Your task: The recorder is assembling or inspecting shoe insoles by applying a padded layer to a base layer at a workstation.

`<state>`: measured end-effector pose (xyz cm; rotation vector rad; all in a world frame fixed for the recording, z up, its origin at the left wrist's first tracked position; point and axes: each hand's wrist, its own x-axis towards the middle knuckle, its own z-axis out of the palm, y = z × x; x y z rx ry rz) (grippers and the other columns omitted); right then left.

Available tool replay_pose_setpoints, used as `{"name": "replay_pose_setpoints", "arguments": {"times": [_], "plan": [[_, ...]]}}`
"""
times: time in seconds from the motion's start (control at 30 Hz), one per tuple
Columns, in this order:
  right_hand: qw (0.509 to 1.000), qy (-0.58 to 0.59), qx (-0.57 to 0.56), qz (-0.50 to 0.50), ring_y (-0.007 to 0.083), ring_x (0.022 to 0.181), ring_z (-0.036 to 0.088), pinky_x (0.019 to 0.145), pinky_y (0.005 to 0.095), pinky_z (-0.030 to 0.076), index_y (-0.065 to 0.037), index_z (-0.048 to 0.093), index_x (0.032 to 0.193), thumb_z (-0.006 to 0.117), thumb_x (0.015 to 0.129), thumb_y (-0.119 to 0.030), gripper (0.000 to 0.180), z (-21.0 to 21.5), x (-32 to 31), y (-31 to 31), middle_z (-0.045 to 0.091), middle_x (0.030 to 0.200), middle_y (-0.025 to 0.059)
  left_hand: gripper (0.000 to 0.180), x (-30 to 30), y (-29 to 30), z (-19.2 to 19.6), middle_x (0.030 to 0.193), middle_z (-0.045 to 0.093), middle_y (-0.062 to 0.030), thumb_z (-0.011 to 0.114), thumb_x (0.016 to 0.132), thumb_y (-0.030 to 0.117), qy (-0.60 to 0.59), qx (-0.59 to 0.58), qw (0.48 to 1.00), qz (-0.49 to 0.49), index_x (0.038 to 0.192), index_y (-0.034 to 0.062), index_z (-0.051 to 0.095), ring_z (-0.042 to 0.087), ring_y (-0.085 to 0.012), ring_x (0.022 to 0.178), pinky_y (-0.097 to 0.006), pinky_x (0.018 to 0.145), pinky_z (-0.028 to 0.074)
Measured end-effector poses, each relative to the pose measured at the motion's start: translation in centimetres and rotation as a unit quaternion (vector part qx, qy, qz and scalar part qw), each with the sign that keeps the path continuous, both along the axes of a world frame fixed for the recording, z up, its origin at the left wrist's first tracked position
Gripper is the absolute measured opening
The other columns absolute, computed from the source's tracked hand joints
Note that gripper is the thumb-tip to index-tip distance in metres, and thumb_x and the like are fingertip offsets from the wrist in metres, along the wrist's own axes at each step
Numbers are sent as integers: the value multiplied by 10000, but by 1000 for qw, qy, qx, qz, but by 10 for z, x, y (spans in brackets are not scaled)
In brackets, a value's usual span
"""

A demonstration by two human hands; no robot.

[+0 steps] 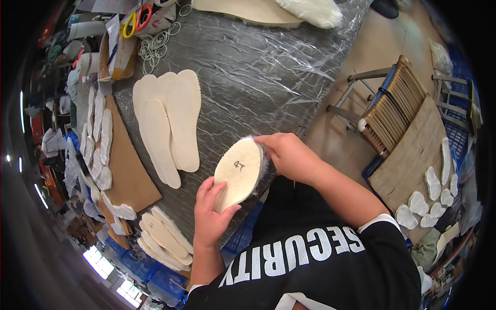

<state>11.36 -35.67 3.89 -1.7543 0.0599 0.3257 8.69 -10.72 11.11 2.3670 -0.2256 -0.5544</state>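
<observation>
I hold a cream insole (237, 181) with white fleece showing along its edge and a dark handwritten mark on its flat face. Its lower left end is between the fingers and thumb of my left hand (211, 214). My right hand (290, 157) pinches the upper end, its fingers partly hidden behind the piece. To the left of my hands, several flat cream insoles (183, 119) overlap on the dark, plastic-covered table (248, 77). A stack of fleece-edged insoles (164, 237) lies by the table's lower left edge.
Red- and yellow-handled scissors (137, 21) and a heap of pale rubber bands (155, 47) lie at the far left. More fleece insoles (315, 11) rest at the far edge. At right stand a wicker chair (395, 106) and a board (413, 155) bearing white fleece pieces.
</observation>
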Motion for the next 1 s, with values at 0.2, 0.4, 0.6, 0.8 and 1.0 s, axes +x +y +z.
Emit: {"name": "replay_pose_setpoints", "arguments": {"times": [0.2, 0.4, 0.6, 0.8, 1.0], "plan": [[1000, 17, 20, 11, 415, 944, 615, 846, 439, 488, 51, 636, 1086, 500, 848, 0, 279, 7, 3, -2, 636, 983, 278, 588, 3, 1, -1, 1291, 496, -192, 838, 623, 147, 7, -11, 1000, -1, 1150, 21, 611, 520, -324, 1163, -382, 986, 423], [999, 34, 18, 16, 398, 853, 639, 788, 411, 505, 41, 616, 1132, 512, 848, 0, 305, -2, 0, 0, 648, 941, 255, 577, 5, 1, -2, 1291, 495, -192, 833, 648, 185, 10, -8, 1000, -8, 1154, 18, 611, 521, -323, 1163, -383, 985, 422], [999, -44, 0, -6, 398, 838, 630, 756, 411, 504, 33, 625, 1115, 517, 844, -12, 295, -13, -3, 5, 641, 908, 259, 588, 8, -2, 1, 1292, 497, -198, 835, 649, 199, 3, 16, 999, -33, 1162, 19, 611, 527, -325, 1152, -384, 983, 425], [1000, -23, -8, 5, 397, 837, 632, 751, 410, 501, 30, 630, 1109, 508, 843, -16, 296, -9, -1, 4, 644, 894, 251, 594, 10, -1, 0, 1285, 503, -200, 837, 649, 214, 2, 18, 999, -44, 1162, 20, 611, 531, -331, 1140, -388, 977, 428], [999, -38, -1, 5, 356, 743, 651, 696, 393, 513, 48, 615, 1125, 500, 852, -13, 302, -3, 0, 0, 648, 870, 247, 599, 11, -4, 0, 1288, 504, -202, 841, 638, 199, 15, 18, 999, -46, 1162, 20, 612, 528, -333, 1147, -391, 976, 428]]}}
